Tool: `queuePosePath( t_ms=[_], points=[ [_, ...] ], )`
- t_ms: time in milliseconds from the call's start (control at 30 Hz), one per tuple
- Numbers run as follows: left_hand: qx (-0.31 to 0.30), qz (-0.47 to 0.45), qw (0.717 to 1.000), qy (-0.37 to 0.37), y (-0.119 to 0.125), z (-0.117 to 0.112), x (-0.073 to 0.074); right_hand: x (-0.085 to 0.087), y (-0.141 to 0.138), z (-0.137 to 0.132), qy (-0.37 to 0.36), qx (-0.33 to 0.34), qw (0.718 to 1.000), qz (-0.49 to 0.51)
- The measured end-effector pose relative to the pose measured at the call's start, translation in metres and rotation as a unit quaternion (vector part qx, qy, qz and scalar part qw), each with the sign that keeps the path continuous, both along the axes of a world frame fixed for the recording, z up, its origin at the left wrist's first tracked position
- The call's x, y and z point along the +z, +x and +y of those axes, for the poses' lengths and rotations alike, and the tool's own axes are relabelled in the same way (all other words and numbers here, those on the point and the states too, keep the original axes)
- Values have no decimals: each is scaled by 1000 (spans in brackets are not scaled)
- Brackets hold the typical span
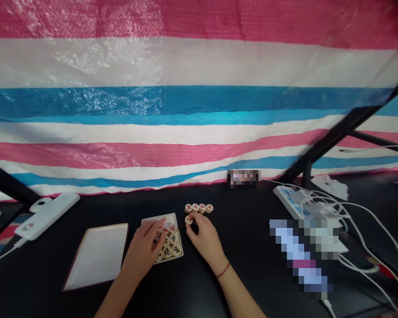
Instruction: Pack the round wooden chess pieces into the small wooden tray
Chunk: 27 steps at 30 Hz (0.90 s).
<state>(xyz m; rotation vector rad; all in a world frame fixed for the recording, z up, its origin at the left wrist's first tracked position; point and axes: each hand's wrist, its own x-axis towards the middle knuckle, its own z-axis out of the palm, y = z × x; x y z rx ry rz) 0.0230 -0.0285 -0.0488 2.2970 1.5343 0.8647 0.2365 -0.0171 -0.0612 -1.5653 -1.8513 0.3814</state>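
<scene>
A white box [179, 217] on the black table holds several round Chinese chess pieces [174, 238] with red or black characters. My left hand [145, 242] reaches over the box, fingers stretched and thumb apart, near a red-marked piece; it covers part of the box's contents. Just right of the box, my right hand [203, 234] pinches a red-marked Chinese chess piece [188, 219] between thumb and fingers, at or close to the tabletop. Beyond it stands a row of low stacks of red-marked pieces [202, 207].
Left of the box lies a shallow box lid [99, 251], white inside. A white device [49, 216] with a cable is farther left. On the right are a power strip [286, 198], tangled white cables and a blurred-out object [301, 256]. A striped sheet [185, 101] hangs behind the table.
</scene>
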Motion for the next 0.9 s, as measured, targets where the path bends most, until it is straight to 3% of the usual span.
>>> queuePosePath(
  t_ms=[233,467,900],
  points=[
    [-13,0,1000,7,2,0,-5,-4,-3,1,-6,-7,1000,-19],
    [-21,-9,1000,19,2,0,-5,-13,0,7,38,-15,999,6],
    [-13,-8,1000,7,1,0,-3,-16,-2,10,54,-29,998,24]
  ],
)
